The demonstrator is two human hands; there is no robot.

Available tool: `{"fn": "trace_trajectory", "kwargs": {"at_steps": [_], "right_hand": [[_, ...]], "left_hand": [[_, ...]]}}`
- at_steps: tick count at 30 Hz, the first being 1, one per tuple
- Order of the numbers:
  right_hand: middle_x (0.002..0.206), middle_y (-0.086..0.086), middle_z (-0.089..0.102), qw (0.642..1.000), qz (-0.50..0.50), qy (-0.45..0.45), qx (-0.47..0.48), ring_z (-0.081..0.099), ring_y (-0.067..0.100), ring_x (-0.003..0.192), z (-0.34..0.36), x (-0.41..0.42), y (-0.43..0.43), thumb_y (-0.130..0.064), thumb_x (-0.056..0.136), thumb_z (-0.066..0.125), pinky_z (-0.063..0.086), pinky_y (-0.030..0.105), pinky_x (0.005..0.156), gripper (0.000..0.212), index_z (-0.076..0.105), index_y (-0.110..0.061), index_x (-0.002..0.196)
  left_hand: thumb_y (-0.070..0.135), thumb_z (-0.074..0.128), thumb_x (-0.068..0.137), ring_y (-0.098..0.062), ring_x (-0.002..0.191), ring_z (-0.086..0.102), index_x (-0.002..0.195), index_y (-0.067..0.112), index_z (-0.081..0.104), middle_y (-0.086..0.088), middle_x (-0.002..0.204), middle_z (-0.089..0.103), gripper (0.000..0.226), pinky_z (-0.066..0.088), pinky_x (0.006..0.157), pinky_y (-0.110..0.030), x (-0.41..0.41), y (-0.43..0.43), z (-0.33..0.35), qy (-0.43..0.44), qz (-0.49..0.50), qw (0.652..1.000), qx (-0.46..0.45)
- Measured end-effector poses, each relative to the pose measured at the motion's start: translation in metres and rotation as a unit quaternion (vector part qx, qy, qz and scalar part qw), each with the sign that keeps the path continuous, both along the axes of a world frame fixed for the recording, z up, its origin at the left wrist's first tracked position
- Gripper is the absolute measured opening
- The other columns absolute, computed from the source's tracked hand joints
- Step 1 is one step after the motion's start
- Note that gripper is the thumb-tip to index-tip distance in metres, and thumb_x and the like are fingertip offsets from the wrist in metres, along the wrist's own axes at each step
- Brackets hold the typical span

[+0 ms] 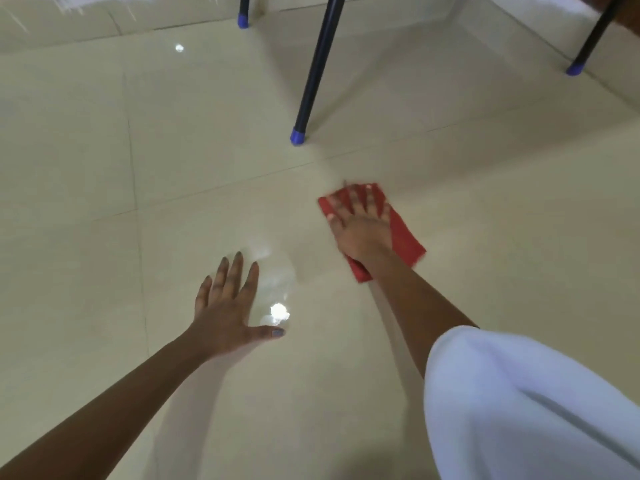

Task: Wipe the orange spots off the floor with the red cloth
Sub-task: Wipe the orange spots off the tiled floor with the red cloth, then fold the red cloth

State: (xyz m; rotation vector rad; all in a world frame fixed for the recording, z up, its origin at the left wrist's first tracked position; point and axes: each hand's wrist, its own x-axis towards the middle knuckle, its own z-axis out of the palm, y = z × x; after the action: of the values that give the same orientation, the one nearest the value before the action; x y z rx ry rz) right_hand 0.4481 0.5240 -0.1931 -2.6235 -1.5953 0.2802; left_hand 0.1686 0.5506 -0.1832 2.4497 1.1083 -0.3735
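A red cloth [403, 237] lies flat on the glossy cream tile floor [207, 161], right of centre. My right hand [360, 223] presses down on it with fingers spread and straight; the cloth's edges look motion-blurred. My left hand [228, 306] rests palm-down on the bare tile to the left, fingers straight and spread, holding nothing. No orange spots show on the visible floor; any under the cloth are hidden.
A black furniture leg with a blue foot [298, 136] stands just beyond the cloth. Two more blue-footed legs stand further back [243, 20] and at the far right [575, 69]. My knee in light cloth [519, 403] fills the lower right. A tiled wall base [86, 22] runs behind.
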Motion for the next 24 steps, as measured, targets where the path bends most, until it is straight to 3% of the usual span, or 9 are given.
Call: {"fn": "trace_trajectory", "kwargs": {"at_steps": [3, 6, 9, 11, 13, 15, 17, 20, 24], "right_hand": [[0.159, -0.007, 0.001, 0.995, 0.100, 0.013, 0.020, -0.005, 0.027, 0.145, 0.001, -0.049, -0.008, -0.045, 0.097, 0.020, -0.004, 0.051, 0.113, 0.048, 0.014, -0.048, 0.144], [0.156, -0.006, 0.024, 0.983, 0.149, 0.066, 0.081, 0.008, 0.022, 0.145, 0.008, -0.095, -0.044, -0.032, 0.098, 0.033, 0.002, 0.045, 0.115, 0.043, 0.034, -0.040, 0.141], [0.144, -0.005, 0.045, 0.956, 0.110, 0.220, 0.162, 0.029, 0.013, 0.139, 0.018, -0.128, -0.074, -0.007, 0.093, 0.045, 0.014, 0.028, 0.115, 0.046, 0.052, -0.029, 0.132], [0.135, -0.007, 0.054, 0.896, -0.001, 0.400, 0.195, 0.047, 0.000, 0.123, 0.037, -0.139, -0.085, 0.005, 0.089, 0.046, 0.026, 0.005, 0.101, 0.050, 0.058, -0.026, 0.127], [0.126, -0.007, 0.059, 0.807, -0.117, 0.541, 0.208, 0.058, 0.000, 0.108, 0.067, -0.143, -0.089, 0.008, 0.087, 0.047, 0.036, 0.001, 0.087, 0.053, 0.060, -0.028, 0.123], [0.123, -0.005, 0.061, 0.751, -0.171, 0.599, 0.220, 0.058, 0.010, 0.108, 0.102, -0.144, -0.088, 0.009, 0.086, 0.049, 0.043, 0.013, 0.093, 0.054, 0.059, -0.030, 0.122], [0.125, -0.003, 0.061, 0.711, -0.190, 0.634, 0.236, 0.057, 0.010, 0.111, 0.143, -0.151, -0.089, 0.010, 0.086, 0.050, 0.044, 0.019, 0.096, 0.054, 0.058, -0.030, 0.121], [0.122, -0.005, 0.062, 0.681, -0.223, 0.656, 0.238, 0.059, 0.009, 0.108, 0.215, -0.160, -0.094, 0.010, 0.085, 0.051, 0.046, 0.017, 0.089, 0.056, 0.057, -0.035, 0.119], [0.111, -0.012, 0.068, 0.662, -0.227, 0.679, 0.223, 0.064, 0.009, 0.100, 0.311, -0.176, -0.108, 0.008, 0.083, 0.054, 0.050, 0.020, 0.083, 0.061, 0.057, -0.044, 0.116]], "left_hand": [[0.104, 0.013, 0.032, -0.008, 0.123, -0.049, 0.128, 0.035, -0.037, 0.014, 0.133, -0.051, 0.129, -0.017, 0.112, -0.039, 0.002, -0.001, 0.004, 0.013, -0.007, 1.000, -0.012], [0.082, 0.044, 0.068, -0.017, 0.137, -0.033, 0.142, 0.026, -0.021, 0.006, 0.145, -0.038, 0.113, -0.010, 0.115, -0.042, 0.006, 0.001, 0.013, 0.011, 0.014, 0.999, -0.031], [0.029, 0.051, 0.094, -0.023, 0.145, 0.009, 0.144, 0.014, 0.031, -0.008, 0.158, 0.011, 0.056, 0.015, 0.115, -0.038, 0.010, -0.006, 0.036, -0.083, 0.095, 0.990, -0.056], [0.014, 0.049, 0.093, -0.026, 0.119, 0.046, 0.112, 0.005, 0.060, -0.016, 0.127, 0.052, 0.024, 0.035, 0.103, -0.038, 0.011, -0.020, 0.057, -0.188, 0.218, 0.947, -0.143], [0.020, 0.049, 0.094, -0.025, 0.092, 0.051, 0.093, 0.005, 0.061, -0.011, 0.097, 0.057, 0.020, 0.043, 0.084, -0.037, 0.008, -0.039, 0.087, -0.233, 0.335, 0.873, -0.267], [0.033, 0.049, 0.095, -0.024, 0.092, 0.053, 0.096, 0.005, 0.060, -0.007, 0.094, 0.059, 0.030, 0.044, 0.082, -0.037, 0.002, -0.051, 0.118, -0.236, 0.409, 0.803, -0.365], [0.040, 0.049, 0.094, -0.025, 0.095, 0.057, 0.098, 0.004, 0.061, -0.008, 0.097, 0.061, 0.038, 0.047, 0.086, -0.040, -0.004, -0.060, 0.150, -0.226, 0.427, 0.775, -0.408], [0.044, 0.049, 0.093, -0.025, 0.098, 0.060, 0.099, 0.006, 0.064, -0.010, 0.101, 0.065, 0.041, 0.047, 0.089, -0.039, -0.010, -0.067, 0.214, -0.238, 0.419, 0.754, -0.446], [0.045, 0.055, 0.088, -0.016, 0.083, 0.066, 0.096, 0.011, 0.066, 0.000, 0.090, 0.070, 0.037, 0.050, 0.080, -0.032, -0.011, -0.078, 0.309, -0.314, 0.357, 0.713, -0.516]]}}
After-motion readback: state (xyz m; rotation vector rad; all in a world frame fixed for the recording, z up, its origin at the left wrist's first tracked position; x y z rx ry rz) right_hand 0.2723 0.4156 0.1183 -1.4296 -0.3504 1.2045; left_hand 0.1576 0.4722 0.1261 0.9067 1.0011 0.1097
